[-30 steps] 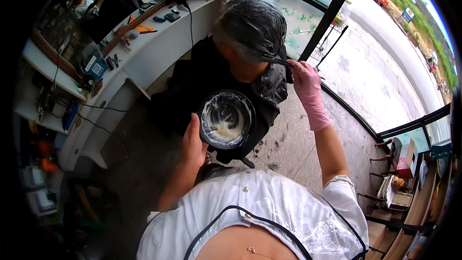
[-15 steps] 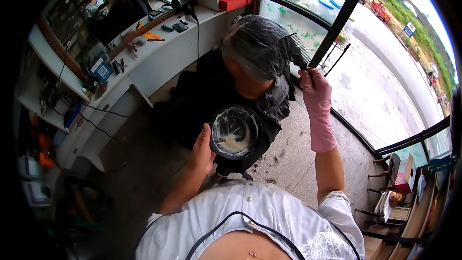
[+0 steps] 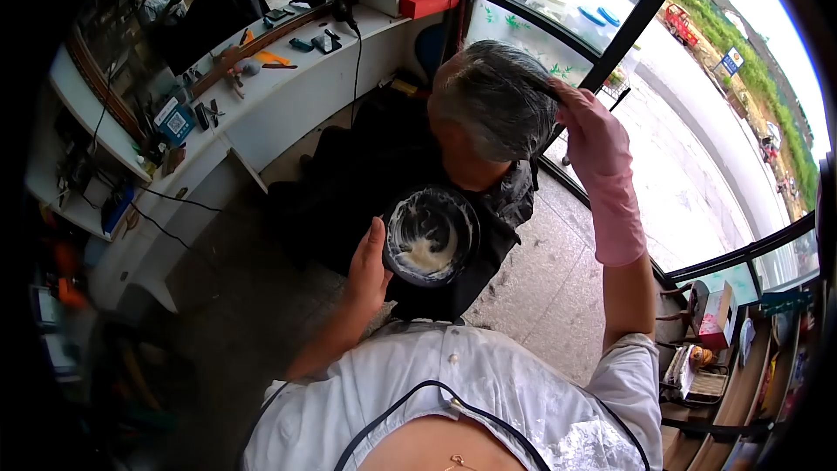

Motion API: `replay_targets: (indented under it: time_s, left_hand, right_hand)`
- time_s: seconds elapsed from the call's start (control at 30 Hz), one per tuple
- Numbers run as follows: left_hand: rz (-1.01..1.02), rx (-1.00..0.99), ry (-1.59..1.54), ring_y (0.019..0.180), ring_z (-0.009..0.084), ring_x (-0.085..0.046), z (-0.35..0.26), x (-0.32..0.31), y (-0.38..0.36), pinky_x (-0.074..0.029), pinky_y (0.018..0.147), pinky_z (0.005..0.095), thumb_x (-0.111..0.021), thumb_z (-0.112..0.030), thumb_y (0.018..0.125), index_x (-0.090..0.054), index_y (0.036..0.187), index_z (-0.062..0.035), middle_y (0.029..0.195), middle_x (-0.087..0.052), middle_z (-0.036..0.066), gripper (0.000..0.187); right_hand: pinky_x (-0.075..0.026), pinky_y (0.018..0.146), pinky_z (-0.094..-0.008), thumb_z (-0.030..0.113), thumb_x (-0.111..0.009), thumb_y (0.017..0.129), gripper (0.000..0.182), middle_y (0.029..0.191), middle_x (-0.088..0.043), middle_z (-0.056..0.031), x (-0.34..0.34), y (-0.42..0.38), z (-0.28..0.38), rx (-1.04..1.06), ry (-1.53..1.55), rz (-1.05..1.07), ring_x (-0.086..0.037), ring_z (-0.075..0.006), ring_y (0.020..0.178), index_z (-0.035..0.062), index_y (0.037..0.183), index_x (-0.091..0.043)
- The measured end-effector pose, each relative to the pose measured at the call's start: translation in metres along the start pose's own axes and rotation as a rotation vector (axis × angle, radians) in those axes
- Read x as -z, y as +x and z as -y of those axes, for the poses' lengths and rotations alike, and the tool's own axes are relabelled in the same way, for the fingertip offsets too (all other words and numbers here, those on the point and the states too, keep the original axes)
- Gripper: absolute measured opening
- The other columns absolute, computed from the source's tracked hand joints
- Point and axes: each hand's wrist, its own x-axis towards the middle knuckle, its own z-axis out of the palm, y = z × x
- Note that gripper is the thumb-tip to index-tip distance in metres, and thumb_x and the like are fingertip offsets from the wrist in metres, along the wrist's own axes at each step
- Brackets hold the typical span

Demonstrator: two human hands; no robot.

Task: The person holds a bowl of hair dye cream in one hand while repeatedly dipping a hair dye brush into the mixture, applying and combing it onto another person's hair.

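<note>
My bare left hand (image 3: 370,270) grips the rim of a black mixing bowl (image 3: 472,240), thumb up along its side. Pale cream (image 3: 427,253) lies in the bowl and is smeared on its inner wall. In a pink glove, my right hand (image 3: 597,126) is closed on a dark comb, now mostly hidden by the fingers and hair. It is at the back of a seated person's head (image 3: 497,100), touching the grey, wet-looking hair. A black cape (image 3: 349,179) covers that person, with crinkled dark plastic (image 3: 520,192) around the neck.
A white counter (image 3: 296,78) with clippers (image 3: 327,41) and small tools runs along the mirror (image 3: 200,17) at left. Cords hang from it. Glass panels (image 3: 602,61) stand at right, and shelves (image 3: 741,375) at lower right. Hair clippings lie on the floor.
My right hand has tilted and come against the hair, taking the comb from clear view into it. The person's head appears further right and lower. The bowl stays nearly still in my left hand.
</note>
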Motion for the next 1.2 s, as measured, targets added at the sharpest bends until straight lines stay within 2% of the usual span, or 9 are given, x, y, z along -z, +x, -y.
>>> replay_targets:
  time_s: [0.07,0.13,0.23,0.37,0.47,0.63,0.77,0.93,1.2]
  left_hand:
    - [0.038,0.015,0.057,0.086,0.0058,-0.056,-0.004,-0.002,-0.002,-0.047,0.069,0.0168,-0.042,-0.049,0.089,-0.045,0.121,-0.0053,0.101,-0.058,0.001,0.054]
    - [0.061,0.022,0.049,0.086,0.0056,-0.056,-0.004,0.000,-0.001,-0.047,0.069,0.0167,-0.042,-0.049,0.090,-0.045,0.121,-0.0053,0.100,-0.058,0.001,0.054]
    - [0.100,0.027,0.039,0.086,0.0054,-0.056,-0.005,0.002,-0.001,-0.047,0.069,0.0165,-0.040,-0.049,0.090,-0.046,0.120,-0.0054,0.100,-0.058,0.001,0.053]
    - [0.136,0.035,0.023,0.088,0.0066,-0.057,-0.005,0.005,0.000,-0.047,0.072,0.0176,-0.039,-0.048,0.091,-0.046,0.119,-0.0053,0.102,-0.058,0.002,0.051]
    - [0.080,0.012,-0.011,0.090,0.0133,-0.059,-0.009,-0.001,-0.003,-0.048,0.079,0.0274,-0.046,-0.048,0.088,-0.053,0.108,-0.0051,0.100,-0.061,0.004,0.048]
    - [0.110,0.023,-0.040,0.091,0.0127,-0.059,-0.010,0.002,-0.002,-0.048,0.079,0.0269,-0.047,-0.048,0.088,-0.053,0.108,-0.0056,0.100,-0.061,0.003,0.047]
    - [0.123,0.030,-0.008,0.089,0.0119,-0.059,-0.006,0.006,0.001,-0.048,0.078,0.0261,-0.047,-0.048,0.088,-0.053,0.108,-0.0061,0.099,-0.061,0.003,0.047]
    - [0.127,0.033,-0.017,0.089,0.0118,-0.058,-0.008,0.004,0.000,-0.048,0.078,0.0259,-0.046,-0.049,0.088,-0.052,0.108,-0.0061,0.098,-0.061,0.002,0.048]
    - [0.096,0.044,-0.001,0.091,0.0123,-0.058,-0.007,0.006,-0.001,-0.048,0.080,0.0257,-0.045,-0.050,0.088,-0.051,0.109,-0.0050,0.099,-0.061,0.003,0.050]
  right_hand:
    - [-0.047,0.059,-0.0307,0.004,-0.050,0.084,0.036,0.079,-0.058,-0.0069,0.001,0.020,0.016,0.078,-0.104,0.084,-0.060,-0.0190,0.068,0.0183,0.117,-0.056]
    - [-0.047,0.060,-0.0340,0.002,-0.051,0.081,0.045,0.076,-0.055,-0.0071,-0.004,0.035,0.021,0.332,-0.480,0.156,-0.059,-0.0231,0.069,0.0254,0.120,-0.053]
    - [-0.047,0.060,-0.0353,0.004,-0.053,0.080,0.046,0.073,-0.053,-0.0073,-0.001,0.033,0.017,0.436,-0.586,0.231,-0.059,-0.0244,0.070,0.0291,0.119,-0.054]
    - [-0.047,0.060,-0.0355,0.008,-0.054,0.081,0.044,0.078,-0.054,-0.0070,0.038,0.028,0.021,0.390,-0.628,0.449,-0.060,-0.0250,0.070,0.0328,0.117,-0.054]
    - [-0.047,0.061,-0.0349,0.010,-0.053,0.082,0.039,0.080,-0.055,-0.0072,0.022,0.036,0.025,0.377,-0.576,0.380,-0.060,-0.0254,0.071,0.0323,0.114,-0.056]
    - [-0.047,0.062,-0.0351,0.008,-0.054,0.079,0.041,0.083,-0.056,-0.0079,0.013,0.038,0.030,0.240,-0.536,0.477,-0.061,-0.0266,0.074,0.0315,0.112,-0.058]
    - [-0.047,0.062,-0.0359,0.005,-0.055,0.077,0.044,0.082,-0.057,-0.0083,0.035,0.032,0.027,0.368,-0.529,0.499,-0.061,-0.0270,0.073,0.0302,0.112,-0.058]
    - [-0.048,0.061,-0.0349,0.007,-0.056,0.078,0.044,0.083,-0.057,-0.0075,-0.003,0.035,0.023,0.429,-0.630,0.378,-0.061,-0.0269,0.072,0.0309,0.114,-0.055]
    - [-0.049,0.058,-0.0342,0.011,-0.057,0.078,0.038,0.081,-0.057,-0.0066,0.020,0.029,0.037,0.451,-0.656,0.427,-0.061,-0.0260,0.070,0.0305,0.111,-0.057]
